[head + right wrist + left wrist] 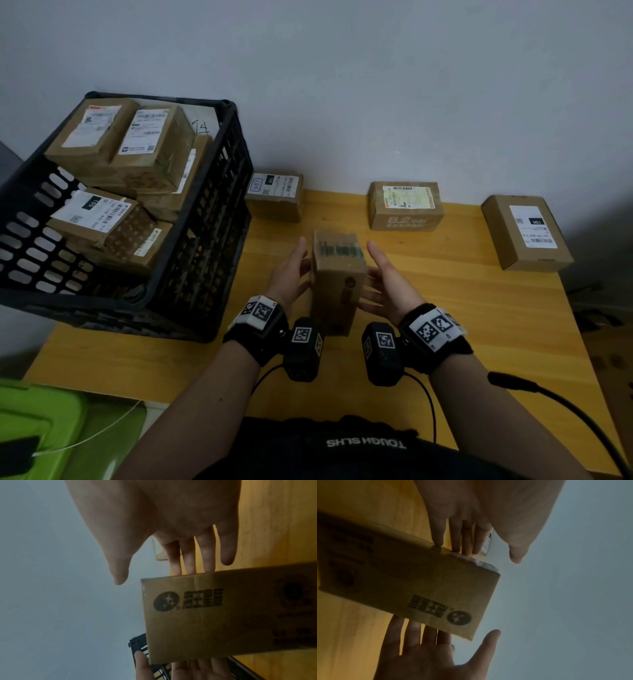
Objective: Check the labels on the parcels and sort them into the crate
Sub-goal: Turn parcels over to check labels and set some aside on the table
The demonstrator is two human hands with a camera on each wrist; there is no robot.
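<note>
Head view: the crate [219,192] stands on the surface [445,308] already holding several labelled parcels, three labelled parcels lie beyond it along the wall, and one upright parcel [337,284] stands just right of the crate between the left hand [289,274] and right hand [387,287], both with straight, spread fingers, so sorting appears well under way with four parcels left. Left wrist view: the left hand's fingers [436,534] touch the parcel's edge, but its label is not visible. Right wrist view: the right hand's fingers [205,555] reach behind the parcel's printed face, contact is hidden, and only a corner of the crate shows.
</note>
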